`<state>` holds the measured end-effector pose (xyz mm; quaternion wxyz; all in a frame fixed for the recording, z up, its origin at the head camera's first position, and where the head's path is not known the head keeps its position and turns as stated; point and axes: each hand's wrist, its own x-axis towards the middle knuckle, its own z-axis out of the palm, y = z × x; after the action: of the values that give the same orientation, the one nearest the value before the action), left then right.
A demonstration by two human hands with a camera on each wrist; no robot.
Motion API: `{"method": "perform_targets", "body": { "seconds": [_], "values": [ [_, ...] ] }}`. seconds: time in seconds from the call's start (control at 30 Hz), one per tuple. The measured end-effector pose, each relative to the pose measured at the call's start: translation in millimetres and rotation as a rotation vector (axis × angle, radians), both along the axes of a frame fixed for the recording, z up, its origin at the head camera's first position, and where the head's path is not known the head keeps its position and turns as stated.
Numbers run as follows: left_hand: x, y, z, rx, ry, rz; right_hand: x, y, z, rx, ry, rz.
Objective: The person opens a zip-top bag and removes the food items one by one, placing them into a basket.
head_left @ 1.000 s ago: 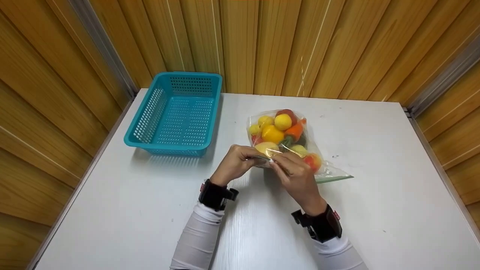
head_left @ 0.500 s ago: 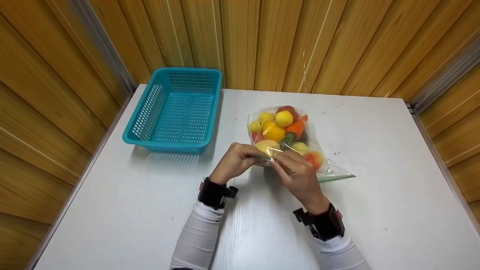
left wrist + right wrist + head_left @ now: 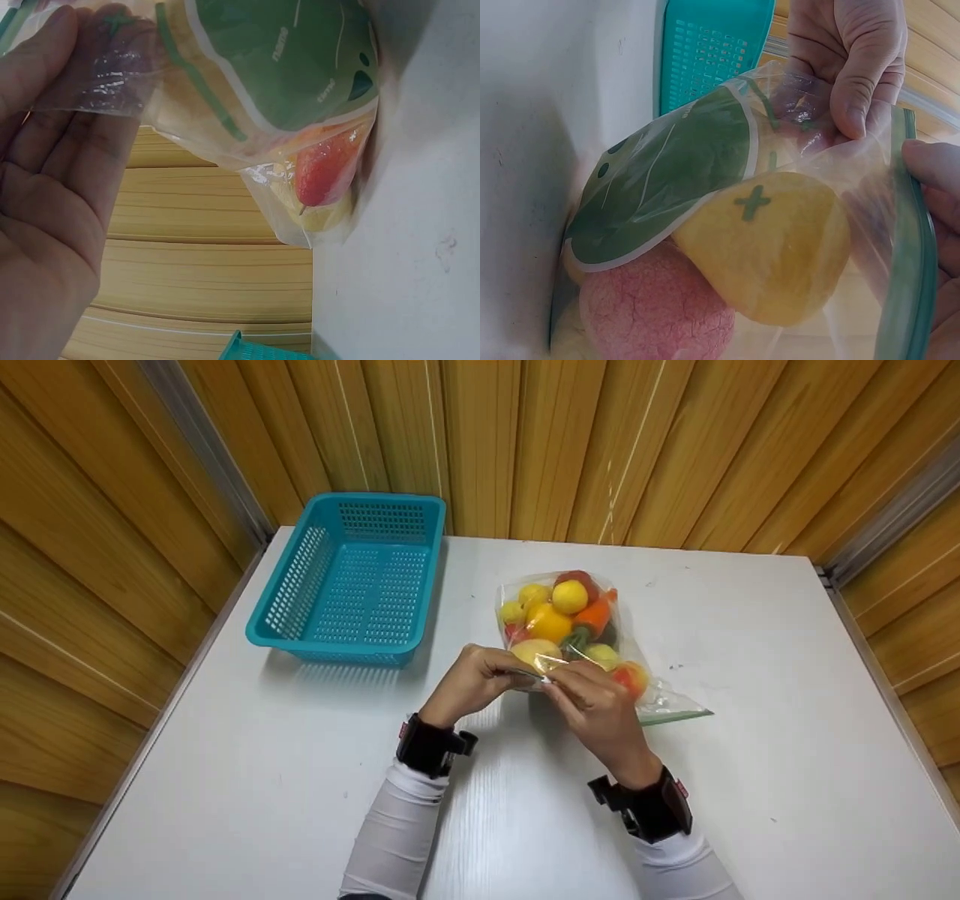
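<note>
A clear zip bag (image 3: 664,699) filled with colourful fruit and vegetables lies on the white table, its mouth toward me. Inside are yellow round fruit (image 3: 570,596), an orange piece (image 3: 592,619) with a green stem, and a red-yellow fruit (image 3: 630,680). My left hand (image 3: 474,686) pinches the bag's mouth between thumb and fingers. Close beside it, my right hand (image 3: 600,716) pinches the green zip strip (image 3: 900,300), a small white bit showing at its fingertips. A green printed panel (image 3: 300,60) covers one side of the bag. The fingertips partly hide the mouth.
A teal plastic basket (image 3: 259,636) with perforated walls stands at the back left, nothing in it. Wood-patterned panels (image 3: 480,450) rise behind the table (image 3: 787,697) and along both sides.
The head view has shifted slightly, so basket and bag sit a little higher in it. Both hands keep their grip at the bag's mouth, with almost no movement.
</note>
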<state>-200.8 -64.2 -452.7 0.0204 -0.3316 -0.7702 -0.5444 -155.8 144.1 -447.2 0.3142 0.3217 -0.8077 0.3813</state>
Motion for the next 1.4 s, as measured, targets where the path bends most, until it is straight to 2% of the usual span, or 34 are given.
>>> {"method": "perform_targets", "body": {
  "seconds": [0.2,0.47,0.97,1.4],
  "values": [
    [-2.0,4.9,-0.1,-0.008,0.012,-0.004,0.9,4.1,0.9,-0.009,0.013,-0.003],
    [1.7,-1.3,-2.6,0.008,0.017,0.01,0.6,0.4,1.3,0.034,0.061,0.01],
    [0.5,0.8,-0.5,0.003,0.04,0.025,1.0,5.4,3.3,0.041,0.023,-0.008],
    [0.8,1.0,-2.4,0.069,0.01,0.027,0.9,8.7,5.0,0.021,0.02,-0.007]
  ]
}}
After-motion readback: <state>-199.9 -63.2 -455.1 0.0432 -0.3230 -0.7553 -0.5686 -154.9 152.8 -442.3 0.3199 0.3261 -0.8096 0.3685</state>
